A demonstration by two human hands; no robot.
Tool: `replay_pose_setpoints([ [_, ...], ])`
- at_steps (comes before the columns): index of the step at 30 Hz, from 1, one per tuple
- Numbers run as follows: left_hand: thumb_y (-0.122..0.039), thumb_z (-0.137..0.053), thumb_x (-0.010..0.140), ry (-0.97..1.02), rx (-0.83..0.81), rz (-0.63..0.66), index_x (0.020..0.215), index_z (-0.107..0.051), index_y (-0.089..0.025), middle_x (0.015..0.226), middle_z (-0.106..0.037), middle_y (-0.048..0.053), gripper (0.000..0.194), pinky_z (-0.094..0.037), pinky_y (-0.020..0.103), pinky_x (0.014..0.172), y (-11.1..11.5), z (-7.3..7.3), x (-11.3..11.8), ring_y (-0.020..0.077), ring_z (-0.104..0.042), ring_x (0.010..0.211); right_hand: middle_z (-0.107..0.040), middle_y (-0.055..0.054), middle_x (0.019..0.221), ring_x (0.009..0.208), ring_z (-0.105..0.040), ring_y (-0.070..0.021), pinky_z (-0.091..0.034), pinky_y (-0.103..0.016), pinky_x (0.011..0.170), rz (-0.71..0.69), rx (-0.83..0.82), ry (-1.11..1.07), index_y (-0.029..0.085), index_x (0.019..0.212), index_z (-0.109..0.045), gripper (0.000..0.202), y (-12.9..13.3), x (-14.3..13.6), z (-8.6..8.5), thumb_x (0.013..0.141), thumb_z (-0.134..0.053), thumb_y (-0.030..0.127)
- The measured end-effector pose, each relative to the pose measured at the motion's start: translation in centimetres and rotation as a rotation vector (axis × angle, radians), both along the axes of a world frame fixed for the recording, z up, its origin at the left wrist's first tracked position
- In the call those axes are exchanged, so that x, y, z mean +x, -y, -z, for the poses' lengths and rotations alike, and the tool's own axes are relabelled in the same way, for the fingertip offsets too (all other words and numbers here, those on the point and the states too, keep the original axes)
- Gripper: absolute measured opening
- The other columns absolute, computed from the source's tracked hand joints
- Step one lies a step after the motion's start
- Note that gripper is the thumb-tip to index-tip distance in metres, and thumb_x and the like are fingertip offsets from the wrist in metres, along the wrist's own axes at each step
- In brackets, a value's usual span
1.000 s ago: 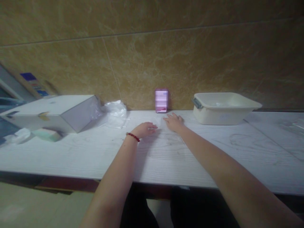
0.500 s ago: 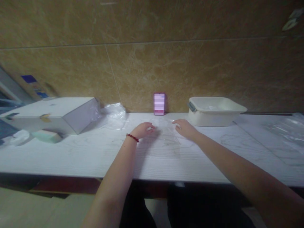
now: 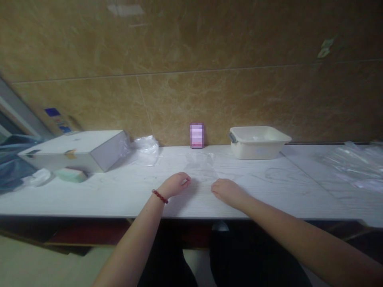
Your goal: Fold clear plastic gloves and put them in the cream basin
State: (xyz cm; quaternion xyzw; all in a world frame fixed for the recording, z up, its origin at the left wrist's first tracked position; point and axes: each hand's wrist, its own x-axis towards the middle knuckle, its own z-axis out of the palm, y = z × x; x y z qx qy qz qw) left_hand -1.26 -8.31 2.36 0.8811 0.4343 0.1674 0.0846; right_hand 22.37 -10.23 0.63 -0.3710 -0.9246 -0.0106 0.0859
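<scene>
Free gap between phone [image 3: 196, 136] and tub [image 3: 253, 151]

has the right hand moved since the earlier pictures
Yes, the right hand has moved away from the wall, toward the near edge of the table.

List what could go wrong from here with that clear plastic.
1. The clear plastic barely shows against the pale tabletop, so an edge could be missed or creased.
2. The phone stands upright by the wall, just behind the plastic; a bump might topple it.
</scene>
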Motion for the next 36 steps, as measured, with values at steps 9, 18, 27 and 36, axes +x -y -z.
replay_pose_setpoints([
  [9, -0.031, -0.056, 0.067, -0.022, 0.128, -0.041, 0.097, -0.053, -0.019, 0.105, -0.051, 0.008, 0.034, -0.034, 0.032, 0.084, 3.0, 2.0, 1.4, 0.0204, -0.047, 0.096, -0.06, -0.004, 0.08, 0.081, -0.052, -0.0152, -0.037, -0.029, 0.077, 0.049, -0.027, -0.355, 0.017, 0.078, -0.058, 0.014, -0.7, 0.3, 0.4, 0.07, -0.047, 0.017],
  [18, -0.023, -0.04, 0.078, -0.095, 0.069, -0.208, 0.084, -0.052, -0.018, 0.074, -0.059, 0.005, 0.015, -0.039, 0.027, 0.065, 2.0, 1.9, 2.1, 0.0177, -0.055, 0.072, -0.046, -0.007, 0.116, 0.11, -0.038, -0.0184, -0.03, -0.034, 0.091, -0.032, -0.101, -0.434, 0.019, 0.112, -0.044, 0.051, -1.1, 1.8, 0.5, 0.065, -0.057, 0.033],
  [27, -0.026, -0.039, 0.078, 0.018, 0.011, -0.105, 0.084, -0.051, -0.02, 0.08, -0.062, 0.003, 0.015, -0.041, 0.024, 0.067, 2.8, 0.2, 1.7, 0.0161, -0.058, 0.074, -0.036, -0.004, 0.127, 0.12, -0.024, -0.0149, -0.018, -0.032, 0.099, -0.187, -0.151, -0.184, 0.019, 0.125, -0.031, 0.047, -3.8, 1.3, 0.7, 0.08, -0.039, 0.032],
  [36, -0.027, -0.045, 0.075, 0.141, -0.096, 0.146, 0.09, -0.053, -0.02, 0.1, -0.058, 0.002, 0.018, -0.035, 0.026, 0.087, 4.8, 0.5, 0.0, 0.0129, -0.052, 0.096, -0.044, -0.002, 0.121, 0.115, -0.032, -0.01, -0.022, -0.029, 0.098, -0.379, -0.273, -0.201, 0.02, 0.119, -0.04, 0.037, -2.1, 0.8, -0.5, 0.083, -0.031, 0.024],
])
